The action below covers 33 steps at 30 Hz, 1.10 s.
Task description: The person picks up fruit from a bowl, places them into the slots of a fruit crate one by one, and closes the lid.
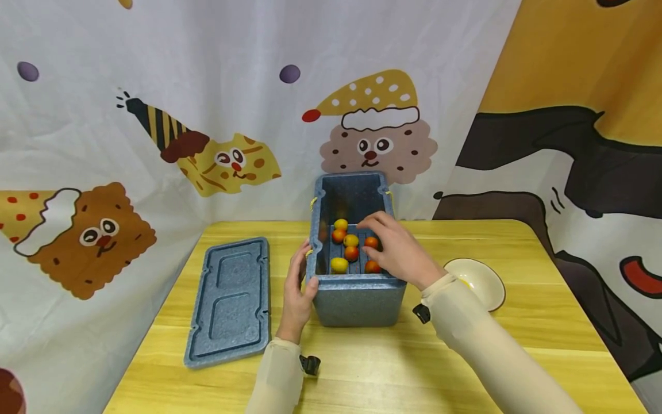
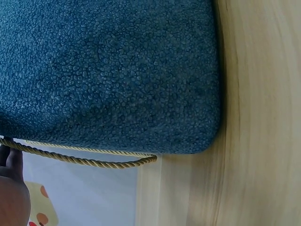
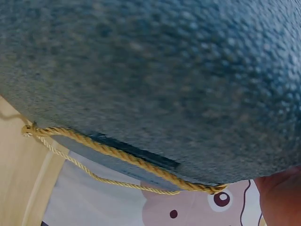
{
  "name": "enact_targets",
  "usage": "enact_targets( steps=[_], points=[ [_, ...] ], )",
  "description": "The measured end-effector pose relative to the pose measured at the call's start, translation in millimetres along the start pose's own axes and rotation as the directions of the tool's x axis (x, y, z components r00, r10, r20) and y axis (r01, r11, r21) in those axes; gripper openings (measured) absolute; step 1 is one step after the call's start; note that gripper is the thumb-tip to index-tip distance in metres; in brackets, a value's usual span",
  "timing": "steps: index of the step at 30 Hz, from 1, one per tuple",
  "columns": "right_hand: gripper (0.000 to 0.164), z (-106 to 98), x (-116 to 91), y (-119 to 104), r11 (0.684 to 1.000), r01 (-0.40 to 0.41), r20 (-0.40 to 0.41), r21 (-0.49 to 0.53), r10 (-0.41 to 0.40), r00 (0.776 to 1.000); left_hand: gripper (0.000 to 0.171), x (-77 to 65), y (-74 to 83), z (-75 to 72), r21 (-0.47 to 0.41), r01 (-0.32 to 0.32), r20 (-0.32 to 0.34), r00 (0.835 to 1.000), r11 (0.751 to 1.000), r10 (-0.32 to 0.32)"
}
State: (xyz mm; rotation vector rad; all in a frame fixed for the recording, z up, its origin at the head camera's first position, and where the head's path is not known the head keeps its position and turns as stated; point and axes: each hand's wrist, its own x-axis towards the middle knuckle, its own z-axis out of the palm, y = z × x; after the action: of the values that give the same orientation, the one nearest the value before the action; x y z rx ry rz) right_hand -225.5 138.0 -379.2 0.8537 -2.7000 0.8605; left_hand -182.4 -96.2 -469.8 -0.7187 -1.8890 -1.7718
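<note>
A blue-grey foam box (image 1: 357, 302) stands lidless on the table, with several small round fruits inside, among them a yellow fruit (image 1: 339, 265) and an orange-red fruit (image 1: 351, 253). My left hand (image 1: 298, 293) grips the box's near left corner, thumb at the front rim and fingers along the side. Reaching over the right rim, my right hand (image 1: 400, 247) has its fingers bent and spread, thumb and index apart around another orange-red fruit (image 1: 370, 243). Both wrist views are mostly filled by the box's outer wall, with a yellow rope handle (image 2: 94, 161) along it.
The foam lid (image 1: 233, 299) lies flat on the wooden table (image 1: 357, 374), left of the box. A cream bowl (image 1: 488, 282) with something yellow in it sits to the right, partly behind my right sleeve. A printed curtain (image 1: 248, 69) hangs behind the table.
</note>
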Motion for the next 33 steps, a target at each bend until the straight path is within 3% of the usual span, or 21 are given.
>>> enact_targets(
  steps=[9, 20, 33],
  points=[
    [0.035, 3.0, -5.9, 4.5, 0.999, 0.036, -0.04, 0.008, -0.035, 0.999, 0.062, -1.3, 0.9, 0.0, -0.008, 0.018, 0.004, 1.0, 1.0, -0.017],
    [0.025, 2.4, -22.2, 17.9, 0.996, 0.05, -0.179, 0.067, -0.038, 0.983, 0.063, -1.6, 0.0, 0.7, -0.014, 0.015, 0.002, 1.0, 1.0, -0.015],
    [0.028, -12.1, -54.7, 46.2, 0.983, -0.086, -0.267, 0.162, 0.128, 0.955, 0.066, -2.0, -0.4, -0.3, -0.025, 0.013, 0.008, 1.0, 1.0, -0.012]
  ],
)
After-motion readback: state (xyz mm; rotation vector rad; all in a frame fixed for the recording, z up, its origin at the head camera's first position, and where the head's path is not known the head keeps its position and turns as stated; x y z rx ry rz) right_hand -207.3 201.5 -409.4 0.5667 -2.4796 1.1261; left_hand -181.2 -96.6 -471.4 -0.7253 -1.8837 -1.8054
